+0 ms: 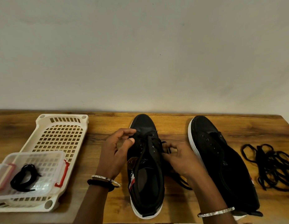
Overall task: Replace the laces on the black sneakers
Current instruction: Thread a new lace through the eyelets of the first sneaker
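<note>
The person works on the middle black canvas sneaker with a white rubber sole [146, 183], set with its toe at twelve o'clock so both eyelet rows open toward the hands. The left hand [115, 152] sits at the shoe's nine o'clock side, with thumb and forefinger pinching the fresh black lace [183, 183] near the toe-end eyelets, probably to hold the strand taut against a pull from the other side. The right hand [181, 159] is at three o'clock, fingers curled round a loop of the same lace just outside the right eyelet row. The loose tail trails over the wooden tabletop [172, 120] toward five o'clock. The lace thus runs between the two grips, across the tongue, and only the toe-end eyelets look threaded. The second black sneaker [221, 159], eyelets bare, stands at three o'clock of the hands. The tangled pile of old black laces [269, 167] lies farther out that way, apart from the work. At nine o'clock, a clear plastic box with red clips [48, 159] rests on a cream slotted plastic basket [63, 115] and holds a coiled spare black lace [24, 177], likely meant for the second shoe.
</note>
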{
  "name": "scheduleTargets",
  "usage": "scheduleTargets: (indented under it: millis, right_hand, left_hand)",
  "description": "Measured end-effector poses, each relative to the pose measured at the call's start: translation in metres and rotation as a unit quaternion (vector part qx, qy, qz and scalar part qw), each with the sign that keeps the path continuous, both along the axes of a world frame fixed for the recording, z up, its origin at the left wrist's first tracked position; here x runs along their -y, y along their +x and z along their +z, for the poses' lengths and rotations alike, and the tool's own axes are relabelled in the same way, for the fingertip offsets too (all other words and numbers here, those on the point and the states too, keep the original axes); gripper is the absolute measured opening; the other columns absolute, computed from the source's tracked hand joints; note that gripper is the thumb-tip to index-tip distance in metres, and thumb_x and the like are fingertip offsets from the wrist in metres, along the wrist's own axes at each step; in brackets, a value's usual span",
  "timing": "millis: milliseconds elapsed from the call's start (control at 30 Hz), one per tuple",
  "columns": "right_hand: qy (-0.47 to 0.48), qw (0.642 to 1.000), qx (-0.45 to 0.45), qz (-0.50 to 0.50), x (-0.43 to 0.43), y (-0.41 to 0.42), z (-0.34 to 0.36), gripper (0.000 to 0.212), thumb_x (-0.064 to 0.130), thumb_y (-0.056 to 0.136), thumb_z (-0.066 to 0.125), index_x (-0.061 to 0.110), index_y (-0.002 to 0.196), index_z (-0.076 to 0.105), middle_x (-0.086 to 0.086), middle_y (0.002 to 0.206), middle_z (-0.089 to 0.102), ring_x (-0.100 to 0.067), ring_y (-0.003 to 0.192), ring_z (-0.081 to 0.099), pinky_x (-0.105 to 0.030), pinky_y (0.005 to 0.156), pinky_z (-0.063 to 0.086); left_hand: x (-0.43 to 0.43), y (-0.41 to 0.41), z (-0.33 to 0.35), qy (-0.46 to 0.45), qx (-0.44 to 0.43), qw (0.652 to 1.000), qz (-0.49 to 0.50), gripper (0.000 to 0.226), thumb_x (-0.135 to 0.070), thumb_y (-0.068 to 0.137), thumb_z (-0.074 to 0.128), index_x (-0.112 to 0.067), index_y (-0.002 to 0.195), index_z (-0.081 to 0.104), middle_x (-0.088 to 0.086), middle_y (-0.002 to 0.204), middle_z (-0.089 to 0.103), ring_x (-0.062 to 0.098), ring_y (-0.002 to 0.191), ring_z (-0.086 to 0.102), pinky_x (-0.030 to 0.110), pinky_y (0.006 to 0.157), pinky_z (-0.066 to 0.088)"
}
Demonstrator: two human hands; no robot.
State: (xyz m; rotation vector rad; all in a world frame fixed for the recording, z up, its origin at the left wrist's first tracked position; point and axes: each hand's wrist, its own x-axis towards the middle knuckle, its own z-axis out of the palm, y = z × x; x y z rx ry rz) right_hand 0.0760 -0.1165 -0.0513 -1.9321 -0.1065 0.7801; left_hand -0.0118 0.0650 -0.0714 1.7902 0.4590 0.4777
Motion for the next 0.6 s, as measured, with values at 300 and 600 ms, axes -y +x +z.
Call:
scheduleTargets:
  millis: [300,600]
  right_hand:
    - [-0.018,0.941,0.322,-0.103,0.002,0.009,0.019,0.018,0.032,0.084,0.075,0.029,0.070,0.065,0.008,0.077,0.058,-0.004,0.072,0.055,-0.025,0.066,0.044]
    - [0.220,0.952,0.176,0.120,-0.019,-0.012,0.046,0.031,0.035,0.098,0.059,0.011,0.081,0.067,0.006,0.066,0.061,-0.010,0.063,0.058,-0.027,0.064,0.047]
  left_hand:
    - [-0.001,0.002,0.004,0.063,0.047,0.995,0.056,0.027,-0.001,0.092,0.063,-0.024,0.104,0.072,-0.011,0.096,0.073,0.009,0.092,0.068,0.028,0.079,0.056]
    - [0.017,0.007,0.020,0.115,0.130,0.983,-0.052,0.029,-0.034,0.084,0.070,-0.022,0.110,0.072,-0.012,0.077,0.066,0.008,0.062,0.058,0.019,0.053,0.044]
